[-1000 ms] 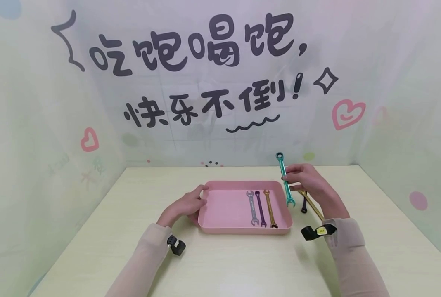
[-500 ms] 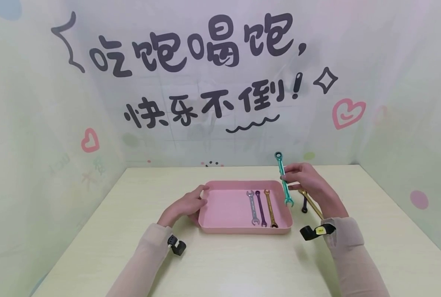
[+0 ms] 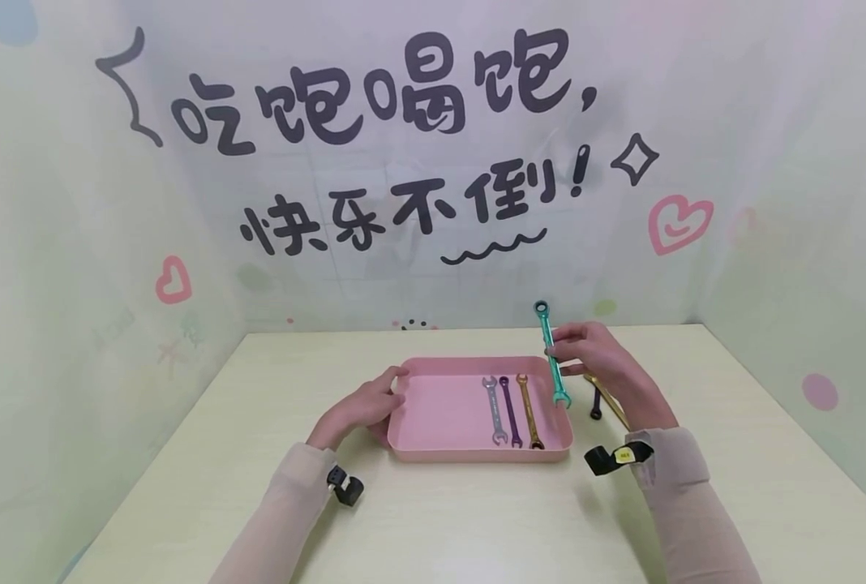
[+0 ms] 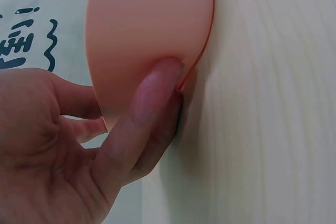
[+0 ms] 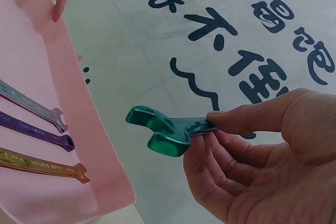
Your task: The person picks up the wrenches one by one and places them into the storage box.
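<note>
My right hand (image 3: pixel 595 357) pinches a shiny teal combination wrench (image 3: pixel 553 357) by its shaft, thumb on one side and fingertips on the other. The wrench stands nearly upright, ring end on top, and its open end overlaps the right rim of a pink tray (image 3: pixel 433 414). At the tray's left end, my left hand (image 3: pixel 370 401) grips the wall; the left wrist view has the thumb (image 4: pixel 152 93) pressed on the outside. Inside the tray, toward the right, a silver wrench (image 3: pixel 495 412), a purple wrench (image 3: pixel 510 412) and a gold wrench (image 3: pixel 528 412) lie side by side.
Beneath the right hand, a gold wrench (image 3: pixel 611 403) and a dark purple wrench (image 3: pixel 597 404) lie on the pale wooden table (image 3: pixel 462 527), partly hidden. A printed curtain (image 3: pixel 404 284) closes off the back and both sides.
The right hand has shifted the teal wrench slightly left, so its lower end overlaps the tray's right rim more. The left hand keeps its grip on the tray.
</note>
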The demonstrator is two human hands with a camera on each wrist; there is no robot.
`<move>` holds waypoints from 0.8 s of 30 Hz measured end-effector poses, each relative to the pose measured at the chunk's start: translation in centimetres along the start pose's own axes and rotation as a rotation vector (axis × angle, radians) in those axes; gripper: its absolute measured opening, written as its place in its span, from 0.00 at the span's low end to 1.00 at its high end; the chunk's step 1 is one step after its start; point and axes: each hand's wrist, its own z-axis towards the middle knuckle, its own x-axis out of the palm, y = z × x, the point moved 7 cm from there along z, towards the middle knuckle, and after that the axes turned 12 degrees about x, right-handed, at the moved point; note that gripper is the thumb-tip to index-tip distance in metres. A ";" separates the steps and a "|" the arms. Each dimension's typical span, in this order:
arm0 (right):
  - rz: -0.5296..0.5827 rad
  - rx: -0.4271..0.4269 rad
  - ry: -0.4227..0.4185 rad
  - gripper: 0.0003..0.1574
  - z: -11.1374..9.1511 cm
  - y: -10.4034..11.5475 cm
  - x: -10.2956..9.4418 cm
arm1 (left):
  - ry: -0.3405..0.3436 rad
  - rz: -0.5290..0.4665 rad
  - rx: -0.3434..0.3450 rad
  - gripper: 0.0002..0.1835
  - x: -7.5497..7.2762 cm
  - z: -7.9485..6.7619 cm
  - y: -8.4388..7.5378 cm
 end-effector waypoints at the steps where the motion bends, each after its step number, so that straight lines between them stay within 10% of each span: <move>1: 0.001 0.000 0.000 0.23 0.0 0.0 0.0 | 0.002 0.000 0.003 0.30 0.0 0.0 -0.1; 24: 0.034 -0.017 0.025 0.24 0.1 0.4 1.2 | 0.010 -0.005 0.008 0.30 0.0 -0.2 0.1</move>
